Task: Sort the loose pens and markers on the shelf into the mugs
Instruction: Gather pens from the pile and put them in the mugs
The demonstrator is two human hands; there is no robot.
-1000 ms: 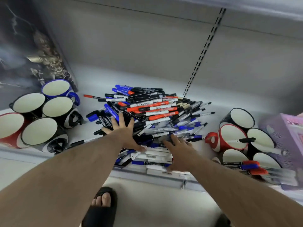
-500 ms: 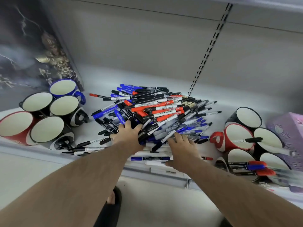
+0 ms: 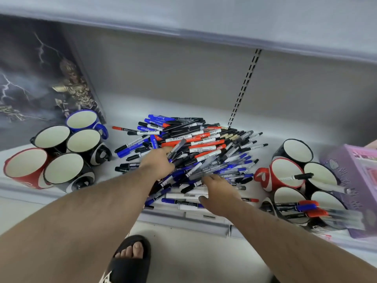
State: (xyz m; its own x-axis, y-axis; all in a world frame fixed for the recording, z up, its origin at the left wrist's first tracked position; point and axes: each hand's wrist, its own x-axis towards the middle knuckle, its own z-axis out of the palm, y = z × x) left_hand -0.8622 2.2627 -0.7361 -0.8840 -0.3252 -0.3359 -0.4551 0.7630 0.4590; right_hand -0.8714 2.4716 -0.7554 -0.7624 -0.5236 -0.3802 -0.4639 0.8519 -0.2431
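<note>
Pens and markers [image 3: 195,148] lie heaped in the middle of the grey shelf [image 3: 204,107], a tangle of black, blue, red and grey barrels with a few strays at the edges. The left hand [image 3: 158,162] is dug into the near left side of the heap, its fingers curled down among the barrels; a grey pen [image 3: 177,148] juts up just beside its fingertips, though whether the fingers actually pinch it cannot be told. The right hand [image 3: 217,193] rests on the near edge of the heap with its fingers laid fairly flat and loosely spread over the pens, gripping nothing that shows.

Left of the heap stands a cluster of mugs [image 3: 63,152], black, blue and red, all with pale insides and nothing in them. Right of the heap is a second cluster of mugs [image 3: 295,180], red and black, several already holding markers that stick out toward the right. A purple box [image 3: 355,180] sits just beside that cluster. A dark poster [image 3: 40,78] with lightning leans behind the left mugs. Below the shelf edge, a foot in a black sandal [image 3: 128,260] stands on the floor.
</note>
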